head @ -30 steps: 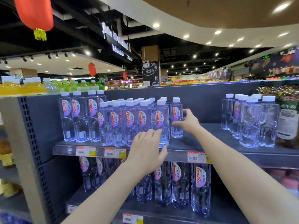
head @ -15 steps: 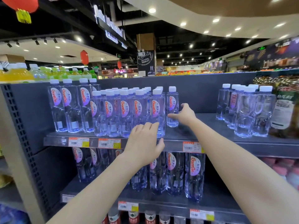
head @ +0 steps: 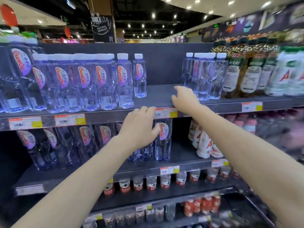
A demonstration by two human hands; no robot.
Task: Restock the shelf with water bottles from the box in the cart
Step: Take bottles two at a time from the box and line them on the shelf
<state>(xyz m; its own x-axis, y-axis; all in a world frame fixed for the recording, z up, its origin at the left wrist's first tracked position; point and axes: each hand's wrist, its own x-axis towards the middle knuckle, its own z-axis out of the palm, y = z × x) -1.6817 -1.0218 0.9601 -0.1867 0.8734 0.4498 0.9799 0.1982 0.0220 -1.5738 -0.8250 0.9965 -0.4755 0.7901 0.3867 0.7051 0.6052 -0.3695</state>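
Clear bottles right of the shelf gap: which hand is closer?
Right. The right hand is over the shelf just left of the clear bottles; the left hand is lower, farther left, at the shelf's edge.

Dark ceiling (head: 141, 9) dotted with round spotlights (head: 153, 15); pale curved soffit (head: 213, 4) upper right; chalkboard sign (head: 101, 27) hung on pillar (head: 100, 4); red lantern (head: 9, 14) left.

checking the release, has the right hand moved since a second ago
Yes, the right hand has drawn away rightward from the end bottle, now apart.

Supermarket: price-tagged shelves (head: 161, 96) of bottled drinks (head: 105, 83).
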